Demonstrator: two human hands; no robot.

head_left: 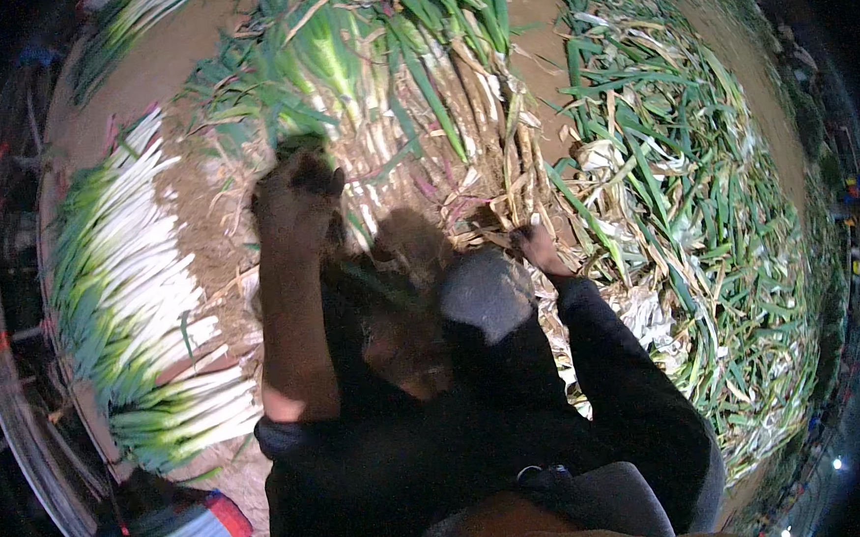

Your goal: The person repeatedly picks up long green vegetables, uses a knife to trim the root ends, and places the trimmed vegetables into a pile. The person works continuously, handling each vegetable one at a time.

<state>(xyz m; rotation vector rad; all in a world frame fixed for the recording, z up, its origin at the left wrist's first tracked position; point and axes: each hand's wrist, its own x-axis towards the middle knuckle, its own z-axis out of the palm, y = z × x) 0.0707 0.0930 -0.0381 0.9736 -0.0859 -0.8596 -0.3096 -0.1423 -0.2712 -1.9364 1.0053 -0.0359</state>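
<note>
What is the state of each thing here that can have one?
Onions at left: pale, laid side by side
Onions in middle: brownish, some leaves dry
Leaf heap at right: loose, green and dry mixed
Left grip: fingers curled, contents unclear
Right grip: closure unclear

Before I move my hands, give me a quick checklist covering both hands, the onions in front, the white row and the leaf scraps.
1. Left hand grip visible: cannot tell; the fingers are dark and blurred.
2. Right hand free of stalks: cannot tell; it is low at the right side of the onions in front, contact unclear.
3. Onions in front within reach: ok, likely; they lie just beyond both hands.
4. White row lined up: ok; white ends mostly point right.
5. Leaf scraps apart from the white row: ok; the large heap is on the right, the row on the left.
</note>
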